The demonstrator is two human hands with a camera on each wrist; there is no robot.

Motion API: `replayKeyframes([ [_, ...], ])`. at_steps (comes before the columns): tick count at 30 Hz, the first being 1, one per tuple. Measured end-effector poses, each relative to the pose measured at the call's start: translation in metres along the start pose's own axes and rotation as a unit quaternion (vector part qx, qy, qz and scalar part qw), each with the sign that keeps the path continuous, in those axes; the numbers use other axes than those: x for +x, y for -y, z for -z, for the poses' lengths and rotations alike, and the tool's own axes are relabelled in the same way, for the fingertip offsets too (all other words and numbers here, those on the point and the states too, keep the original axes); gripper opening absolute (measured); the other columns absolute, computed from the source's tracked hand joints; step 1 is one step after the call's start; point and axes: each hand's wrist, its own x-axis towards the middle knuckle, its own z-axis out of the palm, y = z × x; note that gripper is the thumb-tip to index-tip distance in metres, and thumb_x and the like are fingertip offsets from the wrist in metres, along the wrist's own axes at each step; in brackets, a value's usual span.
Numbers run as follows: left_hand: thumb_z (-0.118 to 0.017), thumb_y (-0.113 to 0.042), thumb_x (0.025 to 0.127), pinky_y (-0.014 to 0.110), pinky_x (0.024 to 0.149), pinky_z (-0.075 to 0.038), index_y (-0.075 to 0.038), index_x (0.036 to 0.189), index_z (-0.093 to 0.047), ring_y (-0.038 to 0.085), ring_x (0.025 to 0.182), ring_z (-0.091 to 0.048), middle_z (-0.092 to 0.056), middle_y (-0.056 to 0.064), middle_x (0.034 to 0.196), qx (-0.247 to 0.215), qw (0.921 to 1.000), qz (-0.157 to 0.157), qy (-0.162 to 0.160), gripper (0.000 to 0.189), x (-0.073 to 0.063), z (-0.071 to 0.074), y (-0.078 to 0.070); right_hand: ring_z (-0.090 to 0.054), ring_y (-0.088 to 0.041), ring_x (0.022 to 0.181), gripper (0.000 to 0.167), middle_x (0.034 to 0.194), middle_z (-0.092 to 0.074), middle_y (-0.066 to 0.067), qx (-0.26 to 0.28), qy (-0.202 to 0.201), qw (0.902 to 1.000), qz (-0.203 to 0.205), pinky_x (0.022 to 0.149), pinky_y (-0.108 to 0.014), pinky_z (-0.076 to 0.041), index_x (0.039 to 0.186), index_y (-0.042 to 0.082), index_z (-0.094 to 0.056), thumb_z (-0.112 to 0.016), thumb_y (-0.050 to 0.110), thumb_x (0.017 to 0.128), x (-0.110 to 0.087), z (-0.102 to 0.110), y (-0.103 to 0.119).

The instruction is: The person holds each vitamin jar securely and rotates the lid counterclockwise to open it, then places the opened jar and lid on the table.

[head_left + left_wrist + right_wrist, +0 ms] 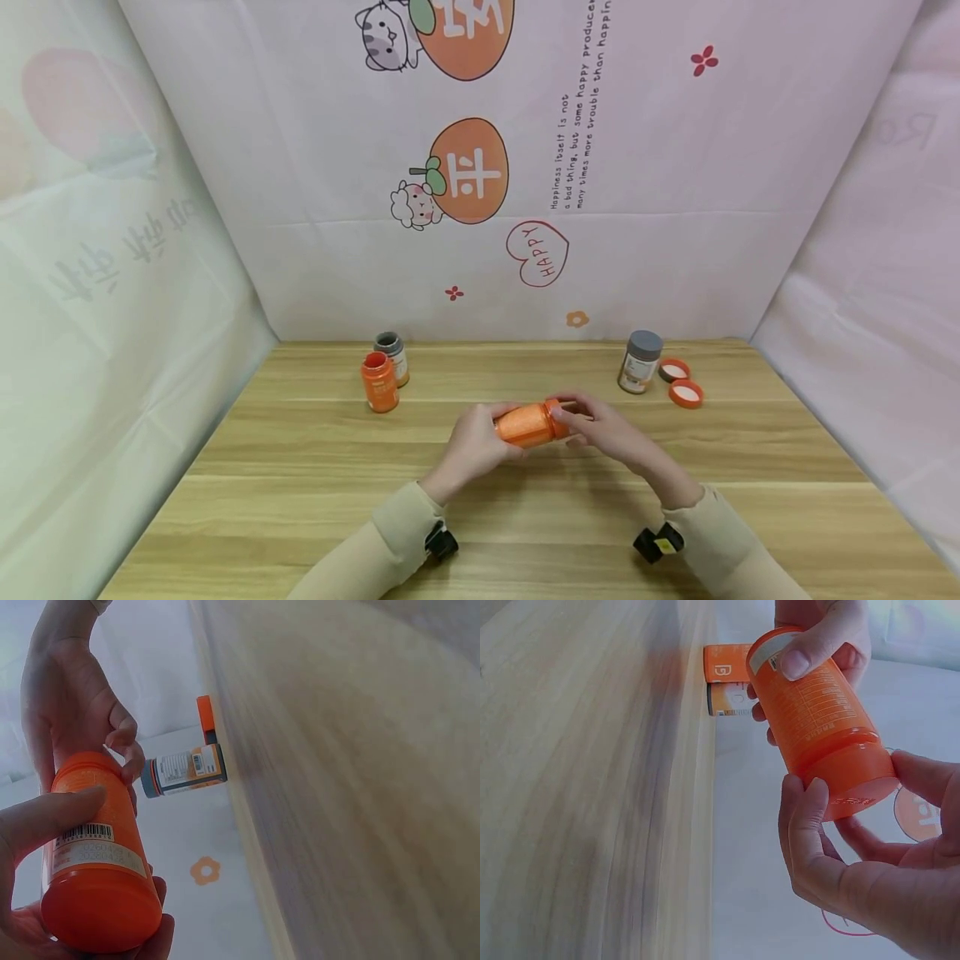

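An orange bottle [523, 426] lies tilted on its side in the air over the table's middle, its lid [851, 780] toward the right. My left hand [476, 442] grips the body near the base, with the thumb along the label side, as the left wrist view shows. The fingers and thumb of my right hand [603, 429] pinch the lid around its rim. In the left wrist view, a barcode and printed date band [97, 855] show on the bottle close to its base. The lid hides the bottle's mouth.
At the back left stand an uncapped orange bottle [381, 387] and, behind it, an uncapped grey jar [397, 367]. A jar with a grey lid [639, 364] stands at the back right, beside two loose lids, one dark-sided [674, 370] and one orange [686, 394]. Printed cloth walls [637, 275] enclose the wooden table [300, 467].
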Motion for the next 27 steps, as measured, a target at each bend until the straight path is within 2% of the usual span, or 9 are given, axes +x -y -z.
replayKeyframes([
  [6,-0.087,-0.011,0.058,0.033,0.076,-0.047,-0.012,0.115,-0.068,0.014,0.087,-0.058,-0.069,0.001,0.104,-0.009,0.9999,0.006,0.004,0.061,-0.001,0.001,0.0,-0.056,-0.032,0.113,0.053,0.138,-0.043,-0.021,-0.008,0.022,0.9988,0.042,0.087,-0.047,-0.051,0.14,0.01,-0.04,-0.056,0.035,0.095,-0.004,0.004,0.001],
  [14,-0.089,-0.012,0.056,0.032,0.075,-0.047,-0.012,0.115,-0.068,0.014,0.086,-0.058,-0.069,0.0,0.104,-0.012,0.9999,0.002,0.007,0.062,-0.002,0.001,0.001,-0.051,-0.038,0.121,0.053,0.14,-0.043,-0.018,-0.004,0.038,0.9968,0.071,0.089,-0.042,-0.051,0.138,0.01,-0.042,-0.062,0.026,0.091,-0.005,0.007,-0.001],
  [21,-0.089,-0.012,0.056,0.031,0.073,-0.048,-0.013,0.114,-0.068,0.013,0.084,-0.058,-0.069,0.001,0.103,-0.012,0.9999,0.002,0.011,0.062,-0.001,0.002,0.002,-0.047,-0.038,0.125,0.055,0.136,-0.049,-0.014,-0.013,0.03,0.995,0.095,0.093,-0.041,-0.049,0.133,0.01,-0.047,-0.071,0.02,0.085,-0.005,0.01,-0.003],
  [27,-0.089,-0.012,0.056,0.031,0.072,-0.047,-0.014,0.114,-0.068,0.013,0.083,-0.058,-0.07,0.0,0.102,-0.015,0.9998,-0.001,0.011,0.062,-0.001,0.002,0.002,-0.045,-0.038,0.127,0.053,0.134,-0.051,-0.015,0.001,0.032,0.9927,0.116,0.094,-0.039,-0.048,0.13,0.01,-0.049,-0.072,0.012,0.082,-0.005,0.012,-0.005],
])
